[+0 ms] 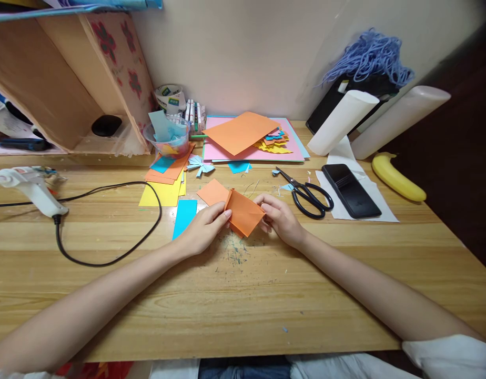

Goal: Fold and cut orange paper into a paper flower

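Between my two hands is a folded piece of orange paper (246,211), raised a little over the wooden table. My left hand (206,225) pinches its left edge, thumb on top. At the right corner, the fingers of my right hand (280,217) are closed on the same paper; their tips are partly hidden behind it. Another orange paper piece (212,191) lies flat just beyond my left hand. A blue paper strip (184,217) rests beside my left wrist. To the right of my right hand lie black-handled scissors (309,197), blades pointing away to the left.
A white glue gun (28,185) with a looping black cord (158,231) occupies the left side. Behind stand a plastic tub (168,138) of scraps and a stack of coloured paper (296,145). A phone (350,189), a banana (398,178) and white rolls (341,123) are at the right.
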The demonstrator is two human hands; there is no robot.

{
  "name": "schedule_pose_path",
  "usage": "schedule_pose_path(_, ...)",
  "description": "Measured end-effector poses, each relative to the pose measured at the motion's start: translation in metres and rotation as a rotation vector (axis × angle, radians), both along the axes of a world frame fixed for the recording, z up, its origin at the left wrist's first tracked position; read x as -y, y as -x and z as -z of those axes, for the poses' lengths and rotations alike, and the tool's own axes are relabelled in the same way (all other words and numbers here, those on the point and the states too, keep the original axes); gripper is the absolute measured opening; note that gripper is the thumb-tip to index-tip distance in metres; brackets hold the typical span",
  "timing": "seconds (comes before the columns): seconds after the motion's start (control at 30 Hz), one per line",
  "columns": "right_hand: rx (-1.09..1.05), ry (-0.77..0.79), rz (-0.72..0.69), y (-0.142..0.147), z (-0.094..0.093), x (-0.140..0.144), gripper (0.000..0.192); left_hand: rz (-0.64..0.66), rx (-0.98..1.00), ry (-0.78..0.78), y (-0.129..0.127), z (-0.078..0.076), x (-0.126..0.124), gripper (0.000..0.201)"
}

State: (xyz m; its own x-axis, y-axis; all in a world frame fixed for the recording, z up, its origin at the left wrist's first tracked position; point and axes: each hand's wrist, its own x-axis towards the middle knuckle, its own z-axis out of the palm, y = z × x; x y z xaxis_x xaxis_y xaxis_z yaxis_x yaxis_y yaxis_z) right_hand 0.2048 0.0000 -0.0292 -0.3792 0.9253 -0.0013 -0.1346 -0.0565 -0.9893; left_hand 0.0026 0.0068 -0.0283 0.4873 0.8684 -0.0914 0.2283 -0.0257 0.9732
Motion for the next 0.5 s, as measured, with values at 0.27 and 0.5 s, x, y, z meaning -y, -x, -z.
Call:
schedule_pose_path(0.27,0.073,-0.076,0.029,0.0012,0.0016,0.0006,0.025,0.019,-0.038,-0.024,0.0003,-0.0016,0.0000,0.030)
schedule_pose_path(0.5,0.283,-0.205,-0.054,0.0019,0.0019,0.0053,0.038,-0.052,-0.050,-0.074,-0.0028,-0.0066,0.0027,0.030)
